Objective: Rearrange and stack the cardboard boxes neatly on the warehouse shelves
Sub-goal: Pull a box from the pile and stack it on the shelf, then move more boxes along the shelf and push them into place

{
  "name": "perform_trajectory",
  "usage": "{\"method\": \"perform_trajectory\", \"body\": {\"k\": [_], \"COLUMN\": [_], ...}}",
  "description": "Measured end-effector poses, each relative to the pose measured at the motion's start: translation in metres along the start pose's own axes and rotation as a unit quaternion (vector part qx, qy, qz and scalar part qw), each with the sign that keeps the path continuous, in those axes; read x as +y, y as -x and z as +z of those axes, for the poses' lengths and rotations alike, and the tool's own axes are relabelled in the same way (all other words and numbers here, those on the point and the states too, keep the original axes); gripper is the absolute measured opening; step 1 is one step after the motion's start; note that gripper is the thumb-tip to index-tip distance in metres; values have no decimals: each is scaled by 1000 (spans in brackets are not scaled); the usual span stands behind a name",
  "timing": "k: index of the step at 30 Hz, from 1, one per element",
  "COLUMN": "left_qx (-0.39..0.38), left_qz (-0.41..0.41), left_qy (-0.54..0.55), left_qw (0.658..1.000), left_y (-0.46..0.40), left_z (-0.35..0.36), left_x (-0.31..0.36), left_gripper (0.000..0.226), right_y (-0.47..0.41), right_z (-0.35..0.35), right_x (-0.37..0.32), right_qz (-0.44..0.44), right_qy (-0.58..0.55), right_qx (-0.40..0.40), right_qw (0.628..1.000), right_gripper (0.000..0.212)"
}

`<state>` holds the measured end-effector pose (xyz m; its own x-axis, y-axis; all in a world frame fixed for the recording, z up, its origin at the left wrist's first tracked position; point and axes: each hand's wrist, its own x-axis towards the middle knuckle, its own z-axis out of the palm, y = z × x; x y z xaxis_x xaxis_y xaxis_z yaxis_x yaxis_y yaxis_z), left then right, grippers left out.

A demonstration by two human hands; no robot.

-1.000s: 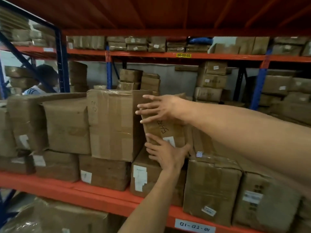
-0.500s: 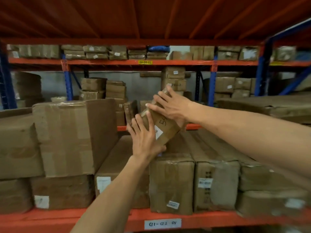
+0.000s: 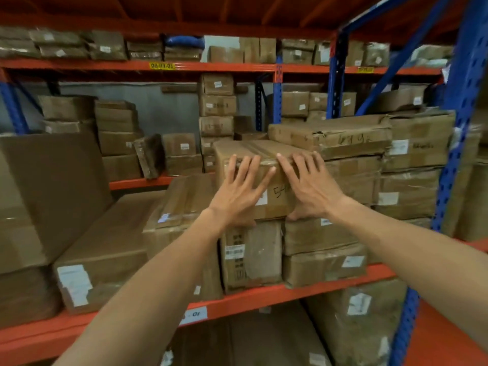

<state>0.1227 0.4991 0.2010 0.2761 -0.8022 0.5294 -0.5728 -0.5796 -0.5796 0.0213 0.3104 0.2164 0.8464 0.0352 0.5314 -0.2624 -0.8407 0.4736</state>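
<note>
A taped cardboard box (image 3: 274, 199) with handwriting on its front sits level on top of the lower boxes, at the middle of the orange shelf (image 3: 311, 287). My left hand (image 3: 239, 192) lies flat on its front face, fingers spread up to the top edge. My right hand (image 3: 310, 187) presses flat on the same face just to the right, thumb at the bottom corner. Neither hand wraps around the box. A white label on the front is partly hidden behind my left hand.
A stack of battered boxes (image 3: 351, 143) stands tight against the box's right side. A tall box (image 3: 50, 191) and a long flat box (image 3: 105, 249) fill the left. A blue upright (image 3: 454, 143) borders the bay on the right. More stacked boxes stand on the far rack (image 3: 216, 107).
The box went from tilted in my hands to level on the stack, further right. Both hands now lie flat against its front face. The camera view swung right.
</note>
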Motion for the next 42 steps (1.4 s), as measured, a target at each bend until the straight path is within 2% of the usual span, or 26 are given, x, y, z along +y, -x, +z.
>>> {"method": "perform_trajectory", "body": {"k": [4, 10, 15, 21, 24, 26, 28, 31, 34, 36, 39, 41, 42], "left_qx": [-32, -75, -84, -78, -71, -69, -81, -117, -123, -118, -89, -67, -58], "left_qz": [-39, -82, -99, -64, -32, -69, -149, -288, -418, -512, -643, -696, -710], "left_qy": [-33, -54, -70, -49, -34, -18, 17, 43, 81, 110, 183, 237, 256], "left_qw": [998, 992, 989, 994, 996, 995, 985, 950, 897, 844, 738, 675, 653], "left_y": [12, 5, 7, 15, 27, 49, 79, 128, 178, 211, 259, 288, 300], "left_z": [2, 3, 2, -9, -17, -19, -19, -19, -14, -11, -3, 8, 14], "left_x": [0, 7, 15, 3, -13, -31, -54, -89, -121, -143, -179, -204, -216], "left_gripper": [146, 139, 137, 132, 127, 127, 127, 126, 128, 136, 148, 154, 157], "right_y": [-5, -13, -10, -6, -7, -12, -21, -43, -72, -91, -120, -142, -153], "right_z": [11, 21, 24, 10, 0, -7, -16, -36, -60, -76, -103, -121, -131], "right_x": [-11, -14, -19, -20, -16, -17, -27, -61, -111, -150, -212, -255, -277], "right_qz": [-13, -7, 3, 11, 7, -20, -47, -80, -117, -147, -202, -230, -238], "right_qy": [-34, -43, -49, -67, -125, -162, -184, -203, -212, -212, -189, -173, -175], "right_qx": [15, 23, 25, 9, 9, 25, 50, 83, 111, 125, 146, 160, 170], "right_qw": [999, 999, 998, 998, 992, 986, 980, 972, 964, 958, 950, 944, 940], "right_gripper": [157, 157, 158, 155, 147, 138, 128, 114, 114, 114, 113, 110, 107]}}
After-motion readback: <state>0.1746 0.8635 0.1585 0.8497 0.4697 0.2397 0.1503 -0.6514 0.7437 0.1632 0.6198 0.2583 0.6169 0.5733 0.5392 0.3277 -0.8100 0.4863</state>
